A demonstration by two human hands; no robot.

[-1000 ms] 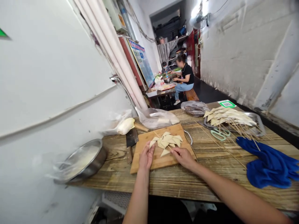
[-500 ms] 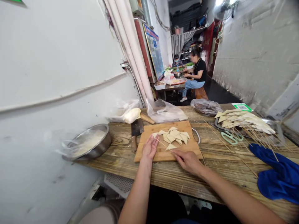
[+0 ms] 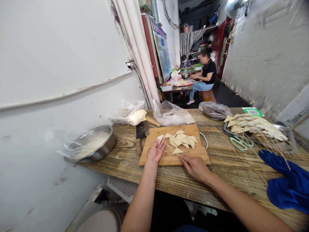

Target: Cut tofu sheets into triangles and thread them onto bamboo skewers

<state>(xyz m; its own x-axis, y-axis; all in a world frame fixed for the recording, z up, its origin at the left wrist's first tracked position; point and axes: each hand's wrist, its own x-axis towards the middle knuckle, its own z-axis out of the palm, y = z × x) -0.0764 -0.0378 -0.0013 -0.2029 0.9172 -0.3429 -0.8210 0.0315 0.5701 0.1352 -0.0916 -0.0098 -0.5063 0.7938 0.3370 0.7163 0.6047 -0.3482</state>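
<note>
My left hand, palm turned up over the board's left side, holds a pale triangular slice between thumb and fingertips. My right hand pinches a thin wooden skewer at the board's front edge. The skewer slants up to the left, its far end at the slice in my left hand; whether it pierces the slice I cannot tell. Another triangular slice lies by the skewer, close to my right fingertips. Behind it, several more slices are heaped on the wooden cutting board.
Left of the board are a cleaver and a metal bowl. Plastic bags lie behind it. To the right are scissors, a tray piled with skewered slices and a blue cloth. Two people sit at a farther table.
The slice in my left hand stands a little more upright at the skewer's far end. The whole view has shifted slightly; my right hand keeps its place over the board's front edge.
</note>
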